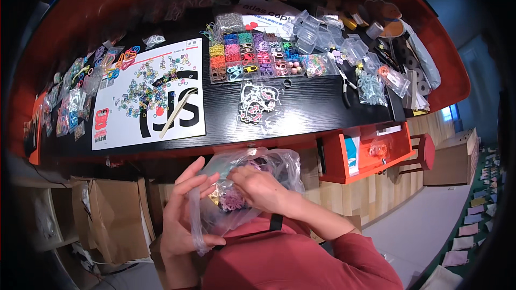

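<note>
A clear plastic bag [290, 164] sits open against my body below the table's front edge, with purple, yellow and dark small items inside. My left hand [180, 212] is at the bag's left side, its fingers partly curled and the bag's handle strip caught between fingers and thumb. Reaching into the bag's mouth, my right hand [255, 185] has its fingers bent and pressed together among the contents. Whatever those fingertips pinch is hidden. A bunch of purple pieces [232, 198] shows just below the right hand.
On the black table [226, 123] lie a white sheet [121, 137] strewn with small coloured rings, a divided bead box [247, 56], a packet of cat-shaped outlines [259, 102] and pliers [346, 88]. An open red drawer [349, 174] juts out at right; a cardboard box [118, 220] stands lower left.
</note>
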Demonstrator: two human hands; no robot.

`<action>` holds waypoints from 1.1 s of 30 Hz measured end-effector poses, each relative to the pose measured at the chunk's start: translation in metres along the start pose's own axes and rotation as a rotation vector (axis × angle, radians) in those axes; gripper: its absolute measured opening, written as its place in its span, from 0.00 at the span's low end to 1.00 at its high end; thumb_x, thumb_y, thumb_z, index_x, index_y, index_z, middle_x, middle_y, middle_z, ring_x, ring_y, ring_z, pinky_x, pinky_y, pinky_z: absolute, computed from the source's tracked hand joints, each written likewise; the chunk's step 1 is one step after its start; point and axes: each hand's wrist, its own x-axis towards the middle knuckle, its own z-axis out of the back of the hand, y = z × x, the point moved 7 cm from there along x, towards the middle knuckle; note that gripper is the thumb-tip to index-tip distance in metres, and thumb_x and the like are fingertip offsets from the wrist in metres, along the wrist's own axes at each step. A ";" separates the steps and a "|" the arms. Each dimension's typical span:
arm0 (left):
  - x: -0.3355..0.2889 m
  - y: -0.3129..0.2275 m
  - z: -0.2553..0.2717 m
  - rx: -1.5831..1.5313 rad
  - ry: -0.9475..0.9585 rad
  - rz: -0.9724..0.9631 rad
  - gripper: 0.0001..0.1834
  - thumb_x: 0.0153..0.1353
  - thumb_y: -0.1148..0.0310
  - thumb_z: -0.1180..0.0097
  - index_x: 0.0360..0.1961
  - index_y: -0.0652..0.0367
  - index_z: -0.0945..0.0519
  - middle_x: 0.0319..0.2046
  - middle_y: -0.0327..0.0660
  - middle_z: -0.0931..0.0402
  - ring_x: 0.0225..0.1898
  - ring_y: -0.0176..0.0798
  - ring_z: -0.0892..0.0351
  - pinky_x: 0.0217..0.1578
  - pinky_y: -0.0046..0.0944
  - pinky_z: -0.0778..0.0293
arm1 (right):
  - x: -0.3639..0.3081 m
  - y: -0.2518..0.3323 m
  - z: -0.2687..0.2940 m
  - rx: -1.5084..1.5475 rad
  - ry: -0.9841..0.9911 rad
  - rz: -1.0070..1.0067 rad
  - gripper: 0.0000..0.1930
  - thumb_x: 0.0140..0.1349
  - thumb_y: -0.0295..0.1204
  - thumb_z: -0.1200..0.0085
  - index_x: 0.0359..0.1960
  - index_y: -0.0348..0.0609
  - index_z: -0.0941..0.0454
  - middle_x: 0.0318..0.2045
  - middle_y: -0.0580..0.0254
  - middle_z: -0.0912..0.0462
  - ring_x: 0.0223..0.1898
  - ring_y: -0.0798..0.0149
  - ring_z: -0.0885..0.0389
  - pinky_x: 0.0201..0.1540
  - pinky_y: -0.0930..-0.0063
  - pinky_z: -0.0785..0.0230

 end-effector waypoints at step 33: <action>-0.002 0.001 -0.007 0.097 -0.028 -0.052 0.62 0.27 0.57 0.14 0.66 0.62 0.34 0.71 0.58 0.45 0.64 0.54 0.29 0.62 0.52 0.31 | -0.072 -0.125 -0.008 -0.227 0.070 -0.731 0.35 0.50 0.45 0.30 0.59 0.42 0.27 0.41 0.43 0.16 0.44 0.39 0.17 0.47 0.51 0.25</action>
